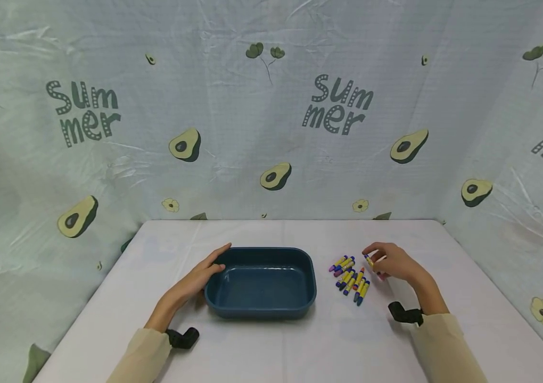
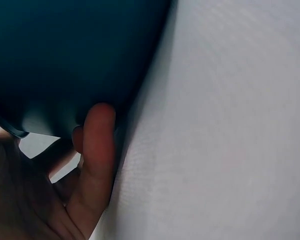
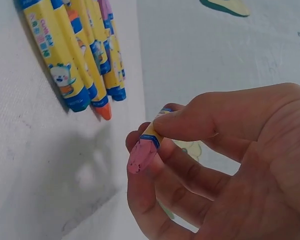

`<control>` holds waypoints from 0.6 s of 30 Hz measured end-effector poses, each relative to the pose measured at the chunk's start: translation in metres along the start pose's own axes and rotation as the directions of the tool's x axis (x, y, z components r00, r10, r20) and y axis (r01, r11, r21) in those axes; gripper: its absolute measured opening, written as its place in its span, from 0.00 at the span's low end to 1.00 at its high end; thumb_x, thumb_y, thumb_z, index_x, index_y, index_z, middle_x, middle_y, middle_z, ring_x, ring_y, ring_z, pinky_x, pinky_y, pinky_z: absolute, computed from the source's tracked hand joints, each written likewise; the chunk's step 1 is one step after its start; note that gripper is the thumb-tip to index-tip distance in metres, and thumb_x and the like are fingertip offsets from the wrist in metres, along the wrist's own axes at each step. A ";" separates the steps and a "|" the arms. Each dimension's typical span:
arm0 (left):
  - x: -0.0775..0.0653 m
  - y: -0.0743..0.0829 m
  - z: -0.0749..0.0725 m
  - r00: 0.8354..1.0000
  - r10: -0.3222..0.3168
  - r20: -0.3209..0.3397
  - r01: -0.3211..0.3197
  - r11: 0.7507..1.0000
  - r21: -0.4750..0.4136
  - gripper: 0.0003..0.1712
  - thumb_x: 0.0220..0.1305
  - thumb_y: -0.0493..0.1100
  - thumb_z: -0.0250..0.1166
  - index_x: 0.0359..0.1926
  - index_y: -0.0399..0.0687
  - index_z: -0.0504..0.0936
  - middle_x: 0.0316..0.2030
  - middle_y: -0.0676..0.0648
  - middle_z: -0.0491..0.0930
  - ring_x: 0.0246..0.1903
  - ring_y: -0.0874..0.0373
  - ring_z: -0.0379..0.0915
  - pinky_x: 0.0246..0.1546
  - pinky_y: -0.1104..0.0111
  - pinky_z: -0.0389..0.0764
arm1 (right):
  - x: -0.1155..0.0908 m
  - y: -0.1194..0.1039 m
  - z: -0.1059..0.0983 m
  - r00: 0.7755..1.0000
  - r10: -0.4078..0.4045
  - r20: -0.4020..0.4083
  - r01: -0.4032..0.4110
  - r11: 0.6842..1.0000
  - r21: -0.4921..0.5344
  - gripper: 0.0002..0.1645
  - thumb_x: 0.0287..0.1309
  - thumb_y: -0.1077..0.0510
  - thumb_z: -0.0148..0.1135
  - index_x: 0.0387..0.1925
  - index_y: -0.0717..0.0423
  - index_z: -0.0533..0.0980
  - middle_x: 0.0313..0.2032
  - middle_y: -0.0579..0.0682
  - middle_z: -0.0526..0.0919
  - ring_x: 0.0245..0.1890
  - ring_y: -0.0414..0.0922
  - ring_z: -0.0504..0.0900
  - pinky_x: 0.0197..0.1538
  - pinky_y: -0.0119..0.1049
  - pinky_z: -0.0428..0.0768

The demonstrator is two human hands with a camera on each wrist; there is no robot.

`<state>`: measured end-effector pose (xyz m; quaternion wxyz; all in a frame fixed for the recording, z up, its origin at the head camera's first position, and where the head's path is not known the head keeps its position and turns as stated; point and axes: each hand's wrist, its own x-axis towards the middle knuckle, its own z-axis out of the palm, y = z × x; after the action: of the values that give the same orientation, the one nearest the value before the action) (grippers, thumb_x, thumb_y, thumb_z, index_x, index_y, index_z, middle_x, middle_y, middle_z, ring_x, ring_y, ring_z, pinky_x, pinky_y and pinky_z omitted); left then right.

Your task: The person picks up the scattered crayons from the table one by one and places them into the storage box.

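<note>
With thumb over the rim and fingers along the outer wall, my left hand (image 1: pixel 200 275) grips the left end of a dark blue rectangular tray (image 1: pixel 262 312). In the left wrist view a finger (image 2: pixel 99 145) lies against the tray's outer side. My right hand (image 1: pixel 394 261), at the right of the table, pinches a pink crayon (image 3: pixel 143 155) in a yellow and blue wrapper between thumb and fingers. Its pink tip points out of the grip in the right wrist view. Just left of that hand lies a loose cluster of wrapped crayons (image 1: pixel 361 293).
Several crayons in the cluster lie side by side, one with an orange tip (image 3: pixel 104 111). A white cloth covers the table (image 1: pixel 271 351). Behind it hangs a sheet (image 1: pixel 233 106) printed with avocados and lettering. Each wrist wears a black camera mount (image 1: pixel 183 338).
</note>
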<state>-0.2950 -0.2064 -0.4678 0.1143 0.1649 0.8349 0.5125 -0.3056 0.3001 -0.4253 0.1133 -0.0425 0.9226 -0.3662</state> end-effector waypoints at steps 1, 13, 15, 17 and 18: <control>0.000 0.000 0.000 1.000 0.007 0.004 -0.007 1.000 0.003 0.33 0.82 0.45 0.44 0.83 0.59 0.50 0.84 0.44 0.43 0.83 0.39 0.33 0.77 0.33 0.39 | 0.000 -0.001 0.000 1.000 -0.010 -0.005 0.010 1.000 0.004 0.29 0.59 0.68 0.60 0.64 0.65 0.74 0.49 0.64 0.79 0.36 0.48 0.79 0.35 0.38 0.84; -0.001 -0.001 0.000 0.999 0.036 -0.002 -0.036 0.999 0.012 0.33 0.82 0.41 0.41 0.83 0.54 0.51 0.84 0.43 0.45 0.83 0.39 0.33 0.77 0.34 0.39 | -0.001 -0.010 0.002 0.987 -0.157 -0.016 0.158 0.987 0.025 0.27 0.63 0.68 0.62 0.64 0.66 0.74 0.50 0.65 0.81 0.42 0.49 0.81 0.37 0.38 0.84; -0.001 -0.002 0.000 0.999 0.037 0.001 -0.037 0.999 0.016 0.32 0.83 0.43 0.40 0.83 0.55 0.51 0.84 0.44 0.45 0.83 0.39 0.33 0.77 0.34 0.39 | -0.003 -0.012 0.002 0.985 -0.171 -0.018 0.172 0.985 0.021 0.27 0.63 0.67 0.62 0.64 0.65 0.74 0.50 0.65 0.81 0.42 0.49 0.81 0.38 0.39 0.85; 0.000 -0.003 0.000 1.000 0.031 0.003 -0.031 0.999 0.010 0.31 0.84 0.45 0.39 0.83 0.57 0.50 0.84 0.45 0.45 0.83 0.40 0.33 0.78 0.35 0.39 | -0.004 -0.015 0.002 0.984 -0.174 -0.021 0.175 0.984 0.023 0.27 0.63 0.67 0.63 0.64 0.64 0.74 0.50 0.64 0.81 0.43 0.49 0.82 0.39 0.40 0.85; 0.000 -0.003 0.000 0.999 0.034 0.005 -0.034 0.999 0.008 0.31 0.85 0.46 0.39 0.83 0.57 0.50 0.84 0.45 0.45 0.83 0.40 0.33 0.78 0.35 0.38 | -0.005 -0.016 0.003 0.984 -0.178 -0.020 0.179 0.984 0.024 0.27 0.63 0.66 0.63 0.64 0.64 0.74 0.51 0.64 0.81 0.43 0.49 0.82 0.40 0.40 0.86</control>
<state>-0.2953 -0.2080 -0.4708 0.1069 0.1807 0.8337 0.5108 -0.3000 0.2874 -0.4153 0.0725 -0.1203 0.9112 -0.3872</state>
